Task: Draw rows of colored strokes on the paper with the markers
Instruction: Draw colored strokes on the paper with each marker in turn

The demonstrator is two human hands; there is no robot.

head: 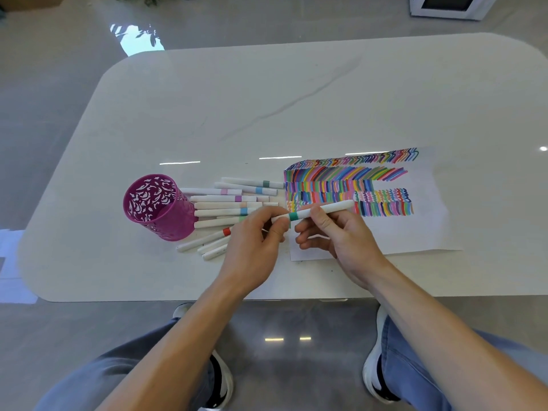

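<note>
One magenta perforated pen cup (158, 206) lay tipped on the white tabletop (296, 99). Beside it, loose white markers (224, 199) lay fanned. Left hand (255, 247) and right hand (338, 232) each had a grip clamped on a green-banded marker (314, 212), above the stroke-covered paper (427, 209).

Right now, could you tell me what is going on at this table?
A person is seated at a white table, holding one marker with a green band in both hands: the left hand at one end, the right hand around the barrel, above the paper. It may be being capped or uncapped; that is hard to tell. The paper already carries several rows of colored strokes. More markers lie loose beside a purple cup.
</note>
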